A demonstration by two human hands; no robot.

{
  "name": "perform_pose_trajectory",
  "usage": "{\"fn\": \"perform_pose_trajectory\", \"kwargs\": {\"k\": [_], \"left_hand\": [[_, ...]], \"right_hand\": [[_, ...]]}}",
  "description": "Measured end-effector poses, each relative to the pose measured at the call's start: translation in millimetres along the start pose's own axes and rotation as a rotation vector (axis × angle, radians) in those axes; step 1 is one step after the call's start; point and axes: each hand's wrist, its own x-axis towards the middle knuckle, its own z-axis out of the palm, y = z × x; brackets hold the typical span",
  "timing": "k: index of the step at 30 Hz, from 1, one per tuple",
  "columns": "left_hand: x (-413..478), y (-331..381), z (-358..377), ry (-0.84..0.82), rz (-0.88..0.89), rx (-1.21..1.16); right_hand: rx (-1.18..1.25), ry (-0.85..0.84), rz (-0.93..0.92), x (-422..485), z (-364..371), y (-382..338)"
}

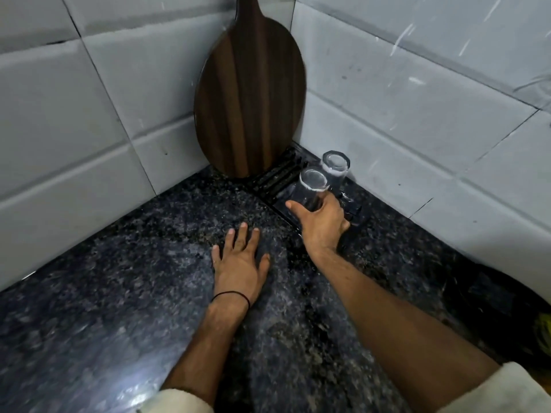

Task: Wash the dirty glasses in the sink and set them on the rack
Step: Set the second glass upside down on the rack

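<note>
– So, where does the glass sit relative to the hands?

– The nearer glass [311, 189] is at the tips of the right hand [320, 223], ahead of it and towards the corner. The fingers and thumb are curled round its lower wall, so that hand is grasping it. The left hand [238, 263] is further back and holds nothing. It lies flat, fingers spread, on the dark stone countertop [119, 278].

– And its axis?

– Upright, or close to it. It stands on the black rack [277, 177], and the thick ring on top suggests it is mouth-down. I can't tell whether the rim is fully seated on the rack.

– So what does the next move turn on?

– My guess is the gap behind it. The far glass [335, 168] stands just beyond, nearer the tiled wall [417, 114], and the two look almost touching. The hand probably needs to let go and pull straight back towards the body, not push forward.

– How many of each thing?

– Two glasses, both on the rack. One rack. One wooden board [250, 93] leans in the corner, its lower edge at the rack's far end. Two hands are in view, and the right one is plainly the nearer to both glasses.

– Any dirty glasses left?

– None that I can see. The sink is not clearly in view.
</note>
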Motion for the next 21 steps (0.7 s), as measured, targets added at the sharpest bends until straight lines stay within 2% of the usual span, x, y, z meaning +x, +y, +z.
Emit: {"fn": "perform_pose_trajectory", "kwargs": {"k": [4,11,15,18,21], "left_hand": [[1,0,0,0.002,0.001,-0.015],[-4,5,-7,-0.026,-0.038,-0.042],[-22,24,-8,0.038,-0.097,-0.145],[-57,55,-3,0.172,-0.029,-0.357],[-101,90,2,0.167,-0.003,-0.558]], "right_hand": [[-0.094,0.020,-0.024,-6,-2,-4],[-0.228,-0.114,-0.020,-15,-34,-10],[-0.142,-0.105,-0.150,-53,-77,10],[0.032,-0.161,-0.233,-86,-120,33],[0.151,-0.184,-0.279,-112,-169,54]]}}
